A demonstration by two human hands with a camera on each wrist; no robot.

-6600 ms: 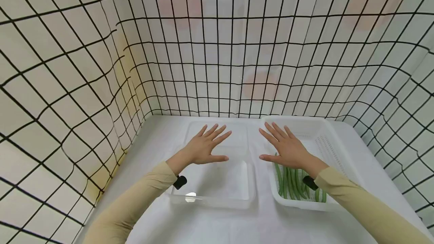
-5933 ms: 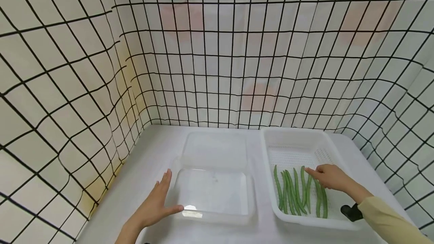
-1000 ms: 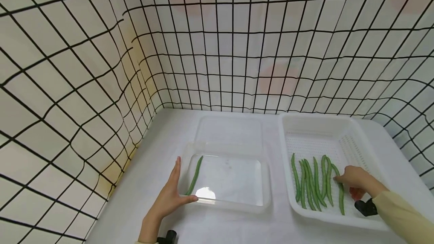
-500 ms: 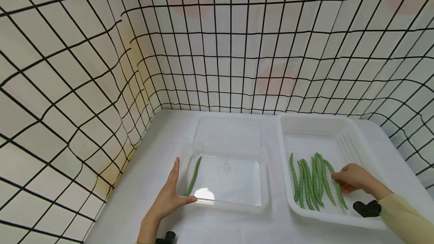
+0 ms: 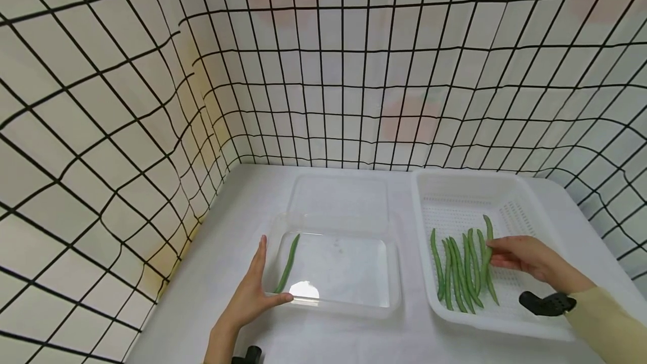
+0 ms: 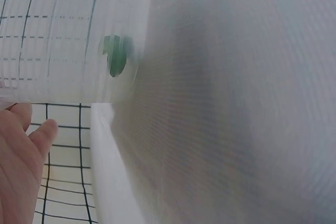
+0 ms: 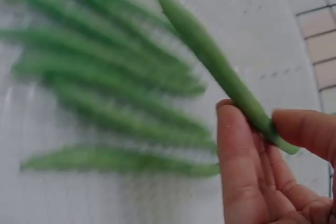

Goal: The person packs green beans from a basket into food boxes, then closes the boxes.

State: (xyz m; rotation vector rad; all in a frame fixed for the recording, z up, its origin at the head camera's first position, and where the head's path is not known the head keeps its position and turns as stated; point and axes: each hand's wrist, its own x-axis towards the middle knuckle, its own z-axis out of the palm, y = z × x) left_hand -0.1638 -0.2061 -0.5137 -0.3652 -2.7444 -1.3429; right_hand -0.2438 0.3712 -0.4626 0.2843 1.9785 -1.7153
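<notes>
My right hand (image 5: 536, 260) pinches one green bean (image 5: 487, 243) between thumb and fingers, lifted above the white basket (image 5: 505, 324). Close up in the right wrist view, the held bean (image 7: 210, 56) slants up from the fingertips. Several more green beans (image 5: 457, 274) lie side by side in that basket. My left hand (image 5: 247, 291), fingers straight and thumb spread, touches the left front corner of a clear plastic container (image 5: 349, 310). A single green bean (image 5: 288, 263) lies inside it along the left side. In the left wrist view, that bean (image 6: 116, 56) shows through the container's wall.
A clear flat lid (image 5: 338, 201) lies behind the container on the white table (image 5: 242, 195). Black wire mesh (image 5: 349, 83) stands around the back and both sides.
My right hand has picked a bean up from the basket's right part and moved slightly left with it. Earlier, both hands hovered spread, and the container held no bean. My left hand stays at the container.
</notes>
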